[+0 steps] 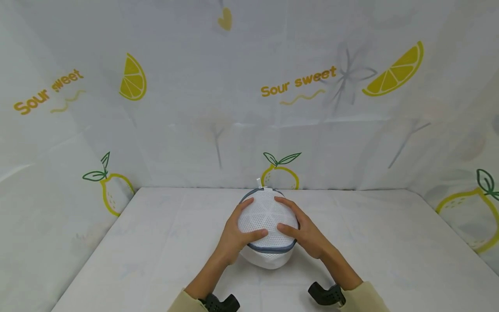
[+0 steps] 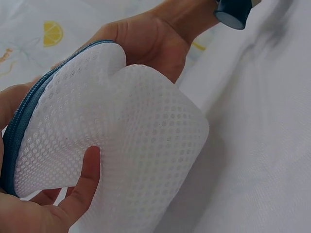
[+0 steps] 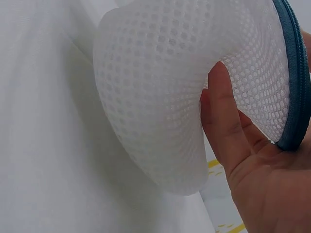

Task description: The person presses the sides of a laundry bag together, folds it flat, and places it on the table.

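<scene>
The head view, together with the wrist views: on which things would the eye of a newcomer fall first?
Most likely the white mesh bag, low in the centre of the head view, held between the person's left grip and right grip; its blue zip stands out in all three views. Next, perhaps, the yellow lemon slices and the orange "Sour sweet" lettering, high on the pale backdrop behind the table.

The left hand (image 1: 235, 236) blocks 9 o'clock of the zippered mesh bag (image 1: 264, 212); the right hand (image 1: 308, 232) blocks 3. The lemon-print sheet (image 1: 195, 134) walls off 12 at the tabletop's far edge. Farther out at 9 and 3, the white tabletop (image 1: 156, 242) gives wide passage. At 6, a lane runs between 2 forearms (image 1: 207, 273), narrowed by black wrist cameras (image 1: 326, 294) near 7 and 5.
</scene>
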### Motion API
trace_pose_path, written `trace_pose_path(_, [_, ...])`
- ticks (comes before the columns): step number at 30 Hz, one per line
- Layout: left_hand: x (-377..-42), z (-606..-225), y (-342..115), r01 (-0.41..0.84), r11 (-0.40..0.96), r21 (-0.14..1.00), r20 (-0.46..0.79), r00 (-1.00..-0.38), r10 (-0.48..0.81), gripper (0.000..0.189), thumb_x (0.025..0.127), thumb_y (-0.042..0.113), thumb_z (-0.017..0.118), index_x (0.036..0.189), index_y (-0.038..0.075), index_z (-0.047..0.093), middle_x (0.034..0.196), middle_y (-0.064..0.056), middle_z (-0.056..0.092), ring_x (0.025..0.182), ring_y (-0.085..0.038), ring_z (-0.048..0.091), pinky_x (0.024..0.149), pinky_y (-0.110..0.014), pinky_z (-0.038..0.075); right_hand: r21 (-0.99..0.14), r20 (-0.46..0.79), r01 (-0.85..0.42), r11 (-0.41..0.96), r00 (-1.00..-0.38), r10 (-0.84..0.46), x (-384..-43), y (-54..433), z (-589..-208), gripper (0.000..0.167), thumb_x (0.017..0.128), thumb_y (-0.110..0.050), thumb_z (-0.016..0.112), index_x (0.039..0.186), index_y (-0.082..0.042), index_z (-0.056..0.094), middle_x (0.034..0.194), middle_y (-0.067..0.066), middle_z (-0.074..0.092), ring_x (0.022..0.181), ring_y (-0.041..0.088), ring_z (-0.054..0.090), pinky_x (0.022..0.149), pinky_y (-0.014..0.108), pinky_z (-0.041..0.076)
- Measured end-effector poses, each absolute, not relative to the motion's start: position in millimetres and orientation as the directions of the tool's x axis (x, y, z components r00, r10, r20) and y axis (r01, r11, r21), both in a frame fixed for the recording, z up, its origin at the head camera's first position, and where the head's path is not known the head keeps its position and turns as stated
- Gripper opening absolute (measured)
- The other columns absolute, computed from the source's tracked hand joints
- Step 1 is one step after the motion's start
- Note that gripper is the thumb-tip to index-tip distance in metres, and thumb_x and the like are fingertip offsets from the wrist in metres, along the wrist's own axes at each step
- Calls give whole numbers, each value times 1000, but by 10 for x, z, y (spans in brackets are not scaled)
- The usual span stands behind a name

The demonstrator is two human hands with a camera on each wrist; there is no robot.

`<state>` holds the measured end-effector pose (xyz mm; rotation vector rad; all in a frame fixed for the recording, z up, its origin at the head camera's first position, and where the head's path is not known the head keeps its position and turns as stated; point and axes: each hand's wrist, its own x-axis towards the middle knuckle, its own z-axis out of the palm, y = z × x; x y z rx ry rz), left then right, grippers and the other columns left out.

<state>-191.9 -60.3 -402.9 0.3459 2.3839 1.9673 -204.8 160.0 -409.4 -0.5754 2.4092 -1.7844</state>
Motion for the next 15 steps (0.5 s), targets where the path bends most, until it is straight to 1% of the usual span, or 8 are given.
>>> trace_pose_path(4, [-1933,-4074,-597,152,162,975,122,-976,181,84,73,32,84,144,31,39,153,-10,28,132,-39,33,101,-64,29,-963,148,-217,159,-920,-362,-2060,1580,-4146,63,90,-31,62,146,-33,33,158,5,11,139,38,19,105,62,21])
trace_pose_path(10, [-1953,-4127,-590,151,156,976,121,-975,188,84,73,31,84,144,32,39,153,-10,27,132,-39,32,101,-64,28,-985,156,-170,1,-906,-393,-2070,1548,-4198,67,91,-21,63,149,-26,30,158,4,8,138,37,17,104,56,29])
trace_pose_path(13, [-1964,-4151,-586,144,152,978,114,-975,192,84,73,30,84,144,33,39,153,-10,26,132,-39,31,102,-64,28,-986,155,-165,-7,-909,-387,-2069,1540,-4209,67,91,-20,64,149,-26,30,158,4,8,137,36,19,105,55,30])
trace_pose_path(15, [-1969,-4162,-584,138,148,979,109,-976,191,84,73,30,84,144,33,39,153,-10,26,132,-39,31,102,-64,27,-986,151,-167,10,-915,-373,-2068,1534,-4221,66,91,-22,64,148,-28,31,158,3,9,137,36,19,105,57,28])
